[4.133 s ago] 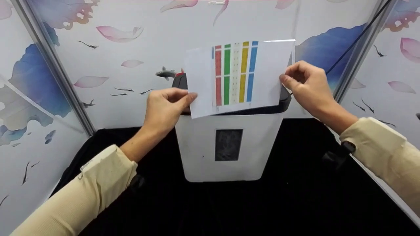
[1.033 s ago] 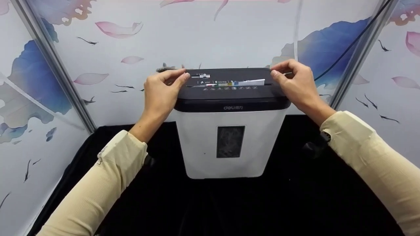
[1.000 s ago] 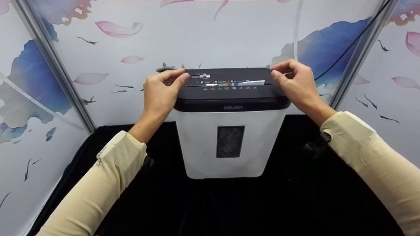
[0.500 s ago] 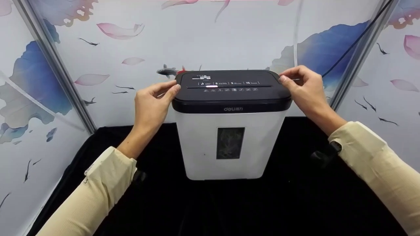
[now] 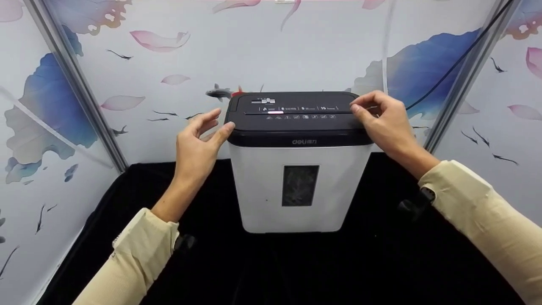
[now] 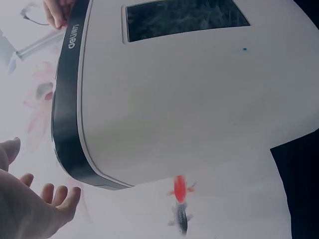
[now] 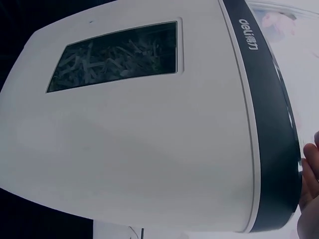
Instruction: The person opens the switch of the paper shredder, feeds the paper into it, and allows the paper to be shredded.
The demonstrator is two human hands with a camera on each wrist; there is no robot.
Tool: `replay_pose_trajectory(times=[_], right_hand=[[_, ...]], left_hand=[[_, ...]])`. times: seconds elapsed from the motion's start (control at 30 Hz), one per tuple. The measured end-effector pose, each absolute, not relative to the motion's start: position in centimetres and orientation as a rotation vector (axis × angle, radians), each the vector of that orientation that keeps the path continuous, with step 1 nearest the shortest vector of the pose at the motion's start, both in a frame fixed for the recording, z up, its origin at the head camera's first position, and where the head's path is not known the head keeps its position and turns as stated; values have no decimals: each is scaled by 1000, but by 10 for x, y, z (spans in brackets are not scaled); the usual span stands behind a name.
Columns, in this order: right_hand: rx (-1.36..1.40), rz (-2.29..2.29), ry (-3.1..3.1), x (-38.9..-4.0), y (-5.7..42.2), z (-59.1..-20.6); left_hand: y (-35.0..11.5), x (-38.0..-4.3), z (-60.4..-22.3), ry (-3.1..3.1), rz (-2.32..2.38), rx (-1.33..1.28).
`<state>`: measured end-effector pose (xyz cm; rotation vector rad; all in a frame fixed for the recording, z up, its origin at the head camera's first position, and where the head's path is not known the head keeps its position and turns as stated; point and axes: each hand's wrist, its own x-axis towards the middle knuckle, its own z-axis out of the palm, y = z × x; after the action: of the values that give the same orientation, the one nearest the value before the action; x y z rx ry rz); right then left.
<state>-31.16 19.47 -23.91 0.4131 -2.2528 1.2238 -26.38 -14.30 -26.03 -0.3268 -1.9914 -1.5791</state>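
A white paper shredder with a dark lid stands upright in the middle of the head view. No paper shows in the slot across its top, where a pinkish light glows at the left. My left hand is open at the lid's left edge, thumb and fingers spread apart; the left wrist view shows those fingers off the lid's corner. At the lid's right end is my right hand, fingers loosely bent, thumb and forefinger tips close together over the top. Nothing shows between them. Its fingers overlap the lid's edge.
Paper shreds show behind the shredder's dark window. Black cloth covers the surface beneath. Printed white panels stand behind and at both sides, joined by metal posts. A black cable hangs at the right.
The paper with coloured stripes, held by both hands earlier, sank into the shredder's slot and is gone from view. My left hand has moved off leftward and down, its fingers spreading.
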Motion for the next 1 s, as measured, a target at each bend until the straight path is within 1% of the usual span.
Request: replay_pose_trajectory(times=[0.23,0.5,0.8,1.0], right_hand=[[452,1163,-2248,-313,186,-239],[525,1086,-2256,-312,171,-231],[643,936,-2415,-319,149,-215],[787,823,-2591,-327,130,-205]], left_hand=[[-136,-240,-251,-2058,-1540,-283],[-141,-258,-276,-2086,-1431,-272],[-138,-261,-291,-2149,-1439,-226],[-134,-268,-298,-2250,-1451,-198]])
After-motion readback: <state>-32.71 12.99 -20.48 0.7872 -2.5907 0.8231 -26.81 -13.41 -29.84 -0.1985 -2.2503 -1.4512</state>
